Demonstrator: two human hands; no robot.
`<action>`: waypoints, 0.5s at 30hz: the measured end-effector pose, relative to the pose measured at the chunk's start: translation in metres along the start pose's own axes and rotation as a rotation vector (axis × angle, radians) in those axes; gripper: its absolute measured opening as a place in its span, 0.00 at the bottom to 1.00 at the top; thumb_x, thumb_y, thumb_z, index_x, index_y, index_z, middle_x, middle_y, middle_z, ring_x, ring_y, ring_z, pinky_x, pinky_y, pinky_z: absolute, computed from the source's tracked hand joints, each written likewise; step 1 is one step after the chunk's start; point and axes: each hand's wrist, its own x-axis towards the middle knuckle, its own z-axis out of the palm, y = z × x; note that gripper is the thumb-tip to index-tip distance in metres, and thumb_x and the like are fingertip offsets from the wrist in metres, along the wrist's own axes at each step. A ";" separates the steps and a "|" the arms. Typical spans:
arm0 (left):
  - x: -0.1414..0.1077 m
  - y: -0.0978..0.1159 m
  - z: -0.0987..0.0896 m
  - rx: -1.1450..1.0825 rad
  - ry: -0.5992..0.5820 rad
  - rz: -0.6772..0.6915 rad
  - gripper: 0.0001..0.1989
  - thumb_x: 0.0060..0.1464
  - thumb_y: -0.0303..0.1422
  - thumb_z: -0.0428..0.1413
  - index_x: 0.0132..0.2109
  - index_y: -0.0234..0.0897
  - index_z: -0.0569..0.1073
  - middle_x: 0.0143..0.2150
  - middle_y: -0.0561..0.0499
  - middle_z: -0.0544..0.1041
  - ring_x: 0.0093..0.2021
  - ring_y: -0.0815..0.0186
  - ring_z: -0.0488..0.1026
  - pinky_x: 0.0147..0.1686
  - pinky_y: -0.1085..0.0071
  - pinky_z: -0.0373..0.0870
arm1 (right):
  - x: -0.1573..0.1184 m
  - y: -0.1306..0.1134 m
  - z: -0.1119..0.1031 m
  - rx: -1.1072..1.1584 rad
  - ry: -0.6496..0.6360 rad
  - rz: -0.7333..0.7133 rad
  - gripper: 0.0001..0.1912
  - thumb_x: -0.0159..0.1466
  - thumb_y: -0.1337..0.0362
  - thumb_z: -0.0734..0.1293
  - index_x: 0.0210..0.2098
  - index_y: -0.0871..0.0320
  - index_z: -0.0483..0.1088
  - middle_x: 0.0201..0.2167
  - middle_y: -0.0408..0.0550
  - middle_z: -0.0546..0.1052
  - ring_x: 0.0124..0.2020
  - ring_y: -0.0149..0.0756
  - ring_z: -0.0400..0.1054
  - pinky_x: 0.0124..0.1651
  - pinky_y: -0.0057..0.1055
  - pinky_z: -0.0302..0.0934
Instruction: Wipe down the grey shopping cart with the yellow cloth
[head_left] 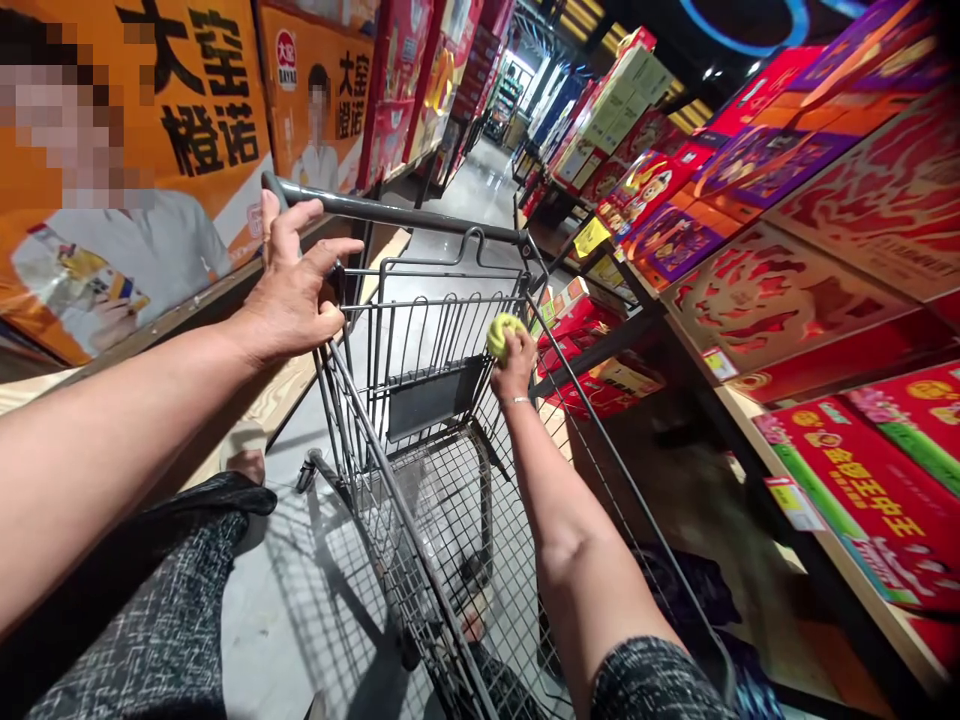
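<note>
A metal shopping cart (397,500) with a wire-mesh basket stands in front of me, its grey handle bar (405,212) at the far end. My left hand (289,285) is on the cart's left corner frame just below the handle, fingers spread around it, some tips touching the bar. My right hand (516,362) reaches over the basket, closed on a bunched yellow-green cloth (504,335). The cloth is near the top right rail, but I cannot tell whether it touches the wires. Inside the cart hangs a dark grey panel (435,400) on the child-seat grid.
Orange cartons (315,110) line the left side. Stacked red and purple gift boxes (817,200) fill the right shelves, with price tags (793,500) along the wooden edge. Beyond the cart, a grey-floored aisle (484,185) runs away. A cart wheel (306,472) stands at lower left.
</note>
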 end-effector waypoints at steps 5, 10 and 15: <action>-0.002 0.006 -0.004 0.047 -0.028 -0.074 0.36 0.45 0.46 0.53 0.62 0.41 0.68 0.73 0.59 0.42 0.73 0.48 0.25 0.73 0.53 0.26 | 0.007 -0.017 0.014 -0.032 -0.028 -0.019 0.42 0.55 0.76 0.60 0.69 0.57 0.50 0.68 0.58 0.50 0.65 0.43 0.50 0.61 0.39 0.54; 0.001 0.010 -0.014 0.079 -0.116 -0.118 0.37 0.49 0.51 0.51 0.65 0.46 0.64 0.73 0.59 0.41 0.73 0.51 0.24 0.72 0.53 0.27 | -0.045 0.005 0.017 -0.250 -0.351 -0.112 0.32 0.61 0.74 0.59 0.63 0.49 0.61 0.61 0.53 0.63 0.52 0.42 0.59 0.51 0.36 0.59; 0.001 0.046 -0.026 0.237 -0.121 -0.106 0.45 0.50 0.37 0.62 0.71 0.49 0.51 0.74 0.55 0.25 0.70 0.36 0.18 0.65 0.33 0.21 | 0.009 0.022 -0.037 -0.435 -0.104 -0.150 0.25 0.70 0.66 0.54 0.64 0.43 0.60 0.68 0.52 0.56 0.60 0.53 0.50 0.53 0.49 0.55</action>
